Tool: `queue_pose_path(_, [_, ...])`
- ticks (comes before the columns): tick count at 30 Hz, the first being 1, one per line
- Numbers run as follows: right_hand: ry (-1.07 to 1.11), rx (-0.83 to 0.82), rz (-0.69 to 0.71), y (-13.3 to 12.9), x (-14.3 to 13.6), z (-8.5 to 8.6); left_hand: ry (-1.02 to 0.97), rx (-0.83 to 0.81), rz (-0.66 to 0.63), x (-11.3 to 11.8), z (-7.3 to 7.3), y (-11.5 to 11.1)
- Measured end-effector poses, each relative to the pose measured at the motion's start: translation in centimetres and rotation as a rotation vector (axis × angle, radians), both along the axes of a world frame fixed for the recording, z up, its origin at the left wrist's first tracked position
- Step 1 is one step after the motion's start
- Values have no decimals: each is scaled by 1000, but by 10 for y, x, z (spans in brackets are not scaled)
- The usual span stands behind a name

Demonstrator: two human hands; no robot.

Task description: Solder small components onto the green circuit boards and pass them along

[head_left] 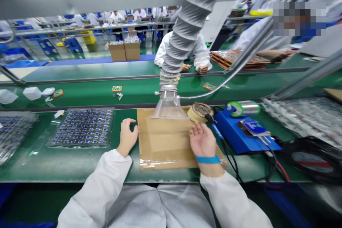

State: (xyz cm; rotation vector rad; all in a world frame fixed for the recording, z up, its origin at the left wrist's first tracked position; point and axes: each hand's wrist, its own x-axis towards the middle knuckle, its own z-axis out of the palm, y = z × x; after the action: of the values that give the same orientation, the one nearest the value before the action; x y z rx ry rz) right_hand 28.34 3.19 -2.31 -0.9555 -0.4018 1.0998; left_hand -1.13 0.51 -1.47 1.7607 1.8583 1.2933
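A flat sheet of brown cardboard [165,142], with clear tape along its near edge, lies on the green bench in front of me. My left hand [128,135] is at the cardboard's left edge, thumb and fingers apart, holding nothing. Over the right part of the sheet, my right hand [203,139] is palm up with loosely spread fingers and nothing in it; a blue band [207,159] circles that wrist. The clear hood [171,105] of a grey extraction hose [184,25] hangs above the sheet's far edge. A soldering iron [215,128] rests beside my right hand.
Left of the cardboard sits a clear tray [82,128] of small dark parts. On the right are a blue soldering station [240,131], a solder spool [244,108] and a black fan [312,158]. Beyond, small boards [117,88] lie on a green belt [139,92]; co-workers sit across.
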Motion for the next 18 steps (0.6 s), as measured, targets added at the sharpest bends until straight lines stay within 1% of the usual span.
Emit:
queue_pose_path(1, [-8,4,53,-9,-10,3,-14,86,-3,8,4,-13])
queue_pose_path(2, [-18,14,106,-18,-21,6,-32,185,-33,20,7,-27])
queue_pose_path(3, [-56,36,171,-27,-33,10,-57,305,-98,34,7,-42])
queue_pose_path(4, [-161,70,285,-33,-45,15,-69,447,-206,50,4,-57])
queue_pose_path(5, [-216,84,372,-38,-59,21,-60,559,-366,68,1,-71])
queue_pose_path(6, [-258,92,457,-38,-74,29,-41,650,-531,87,-4,-84])
queue_pose_path(7, [-298,97,546,-35,-90,36,-13,722,-652,105,-8,-95])
queue_pose_path(8, [-338,108,633,-29,-107,45,22,748,-754,122,-12,-105])
queue_pose_path(9, [-376,120,693,-20,-125,53,77,733,-842,136,-14,-112])
queue_pose_path(11, [-447,127,787,4,-161,68,222,638,-990,157,-15,-120])
queue_pose_path(12, [-486,120,828,16,-179,75,288,577,-1026,163,-15,-123])
queue_pose_path(13, [-525,109,859,27,-196,82,333,530,-1030,167,-14,-124])
queue_pose_path(14, [-563,97,886,36,-212,88,348,501,-993,168,-13,-125])
queue_pose_path(16, [-632,86,945,49,-241,99,318,511,-846,163,-13,-126])
queue_pose_path(18, [-704,87,1002,57,-263,107,304,565,-703,151,-11,-127])
